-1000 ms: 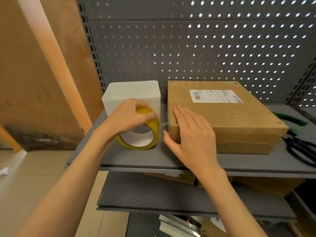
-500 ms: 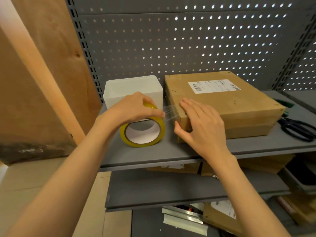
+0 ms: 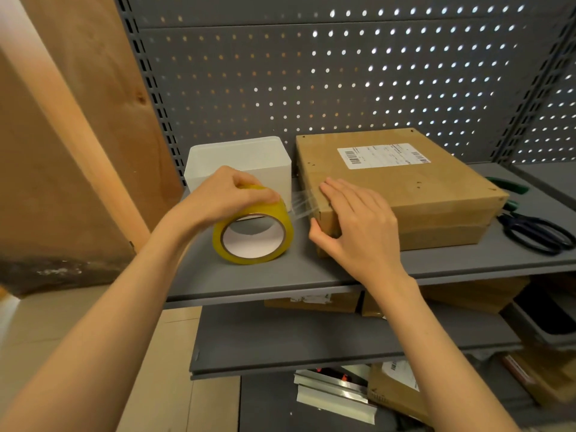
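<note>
The grey metal shelf [image 3: 311, 271] held a flat brown cardboard box [image 3: 414, 198]. The right hand [image 3: 358, 227] pressed flat on its left corner. The left hand [image 3: 226, 194] curled around a round yellow tape roll [image 3: 280, 213] beside it, with clear tape [image 3: 304, 205] stretched to the box.

Tape roll [image 3: 253, 227] yellow, white core. Box [image 3: 405, 194] brown cardboard, white label [image 3: 385, 154] with black barcodes. Bin [image 3: 240, 163] white. Shelf [image 3: 311, 272] and dotted pegboard [image 3: 311, 82] grey. Scissors [image 3: 536, 233] black. Pliers [image 3: 508, 187] green.
</note>
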{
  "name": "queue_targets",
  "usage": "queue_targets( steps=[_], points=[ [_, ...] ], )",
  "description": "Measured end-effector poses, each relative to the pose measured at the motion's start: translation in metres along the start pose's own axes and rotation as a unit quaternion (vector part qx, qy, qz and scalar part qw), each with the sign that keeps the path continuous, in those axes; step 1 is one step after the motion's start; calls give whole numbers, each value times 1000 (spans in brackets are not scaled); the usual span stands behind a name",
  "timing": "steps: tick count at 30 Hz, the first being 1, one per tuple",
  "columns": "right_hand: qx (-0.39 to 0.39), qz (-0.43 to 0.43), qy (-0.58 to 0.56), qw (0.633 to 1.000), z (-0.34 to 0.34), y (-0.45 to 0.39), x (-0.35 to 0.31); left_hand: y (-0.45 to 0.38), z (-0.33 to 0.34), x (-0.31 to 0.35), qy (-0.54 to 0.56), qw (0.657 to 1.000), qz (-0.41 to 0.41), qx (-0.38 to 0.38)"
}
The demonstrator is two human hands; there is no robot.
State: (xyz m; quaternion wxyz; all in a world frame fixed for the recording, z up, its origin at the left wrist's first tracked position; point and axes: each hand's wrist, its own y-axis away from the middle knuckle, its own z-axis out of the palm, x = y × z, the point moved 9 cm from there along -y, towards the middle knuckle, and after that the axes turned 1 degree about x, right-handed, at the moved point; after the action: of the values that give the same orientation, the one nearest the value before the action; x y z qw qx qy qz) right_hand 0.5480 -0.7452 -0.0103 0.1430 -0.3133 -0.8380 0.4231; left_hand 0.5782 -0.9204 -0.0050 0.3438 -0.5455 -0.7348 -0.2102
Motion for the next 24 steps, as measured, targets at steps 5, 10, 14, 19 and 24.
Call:
queue_targets(
  steps=[5, 10, 14, 19, 24],
  points=[
    [-6, -3, -5, 1000, 0, -1, 0, -7, -6, -1, -114, 993, -21, -13],
    [-12, 8, -12, 1000, 1, -1, 0, -7, -1, -1, -69, 997, -21, -2],
    [-20, 15, -16, 1000, 0, -2, 1, -6, 2, 2, -49, 999, 1, 5],
    [-32, 20, -16, 999, 1, -1, 1, -6, 6, 2, -22, 1000, 8, -5],
    [-41, 24, -21, 999, 0, -2, 0, -9, 9, 3, -26, 999, 18, -13]
  ],
)
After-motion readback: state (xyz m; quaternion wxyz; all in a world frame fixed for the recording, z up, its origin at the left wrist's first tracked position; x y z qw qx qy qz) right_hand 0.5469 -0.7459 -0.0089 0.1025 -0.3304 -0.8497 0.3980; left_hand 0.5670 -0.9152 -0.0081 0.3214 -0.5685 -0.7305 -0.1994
